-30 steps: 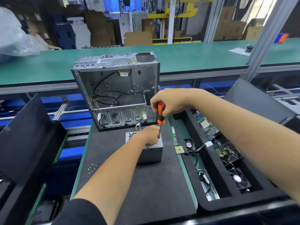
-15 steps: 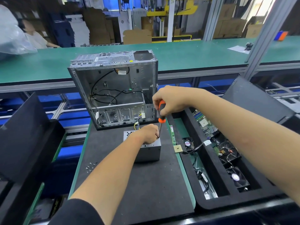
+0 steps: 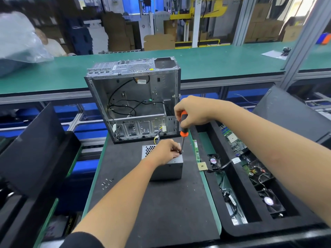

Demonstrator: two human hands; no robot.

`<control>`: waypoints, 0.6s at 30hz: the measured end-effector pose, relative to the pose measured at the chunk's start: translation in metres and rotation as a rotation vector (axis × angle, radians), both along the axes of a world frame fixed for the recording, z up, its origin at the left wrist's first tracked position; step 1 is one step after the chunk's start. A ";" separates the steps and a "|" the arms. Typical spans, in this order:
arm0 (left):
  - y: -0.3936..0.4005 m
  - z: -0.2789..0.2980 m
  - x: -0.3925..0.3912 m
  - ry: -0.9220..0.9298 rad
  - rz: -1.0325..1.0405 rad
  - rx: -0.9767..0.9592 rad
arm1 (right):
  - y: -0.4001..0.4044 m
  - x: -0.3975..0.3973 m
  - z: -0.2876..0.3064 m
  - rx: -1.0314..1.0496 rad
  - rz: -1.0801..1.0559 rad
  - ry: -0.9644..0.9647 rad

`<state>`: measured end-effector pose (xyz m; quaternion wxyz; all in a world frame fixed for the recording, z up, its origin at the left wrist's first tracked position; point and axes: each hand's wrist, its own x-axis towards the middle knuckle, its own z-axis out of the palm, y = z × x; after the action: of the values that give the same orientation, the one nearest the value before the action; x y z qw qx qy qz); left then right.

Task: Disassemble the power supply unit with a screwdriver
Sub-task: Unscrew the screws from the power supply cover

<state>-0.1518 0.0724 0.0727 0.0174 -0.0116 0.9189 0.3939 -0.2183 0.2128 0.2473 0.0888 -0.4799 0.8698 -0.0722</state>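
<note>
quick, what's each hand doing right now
Left hand: rests on the power supply unit, fingers curled at the screwdriver tip; whether they pinch anything cannot be told.
Right hand: grips the screwdriver by its handle.

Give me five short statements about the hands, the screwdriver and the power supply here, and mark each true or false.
1. The right hand grips the orange-and-black-handled screwdriver. True.
2. The grey metal power supply box sits inside the open silver computer case. False: it lies on the black mat in front of the case.
3. The left hand rests on top of the power supply box. True.
4. The screwdriver lies flat on the mat. False: it stands nearly upright, tip down by the left hand's fingers.
5. Small loose screws lie on the mat left of the box. True.
</note>
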 end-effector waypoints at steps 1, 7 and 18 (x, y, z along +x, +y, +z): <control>0.001 -0.001 0.000 0.009 0.023 0.012 | 0.000 0.000 0.000 -0.003 -0.001 -0.004; 0.008 -0.001 0.005 0.049 0.020 -0.107 | 0.003 -0.003 0.000 -0.064 -0.036 -0.015; -0.080 0.017 0.041 0.072 0.576 0.449 | -0.041 -0.016 -0.015 -0.286 -0.239 -0.272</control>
<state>-0.1106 -0.0078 0.0899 -0.1243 -0.2519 0.7688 0.5746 -0.2339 0.1723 0.2326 0.1273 -0.3669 0.8814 -0.2688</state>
